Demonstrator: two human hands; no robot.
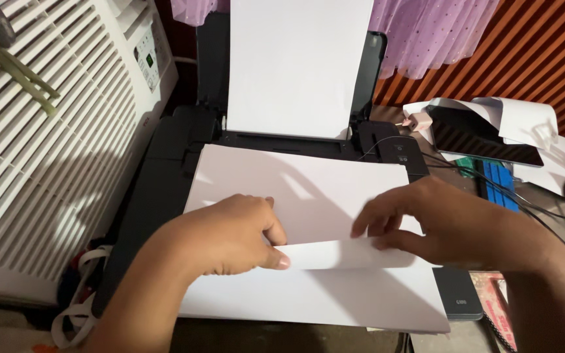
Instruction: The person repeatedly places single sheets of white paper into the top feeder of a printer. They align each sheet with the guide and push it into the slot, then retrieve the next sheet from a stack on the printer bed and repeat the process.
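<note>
Between thumb and fingers, the left hand and right hand each pinched shut on a folded flap of paper, likely to keep the crease straight. Its long axis ran nine to three o'clock, atop the printer, below the upright blank sheets at twelve.

Desk with a printer and clutter

A black printer sits on the desk at the left; to its right lie a dark tablet on white papers, a blue ridged item and black cables, close together.
</note>
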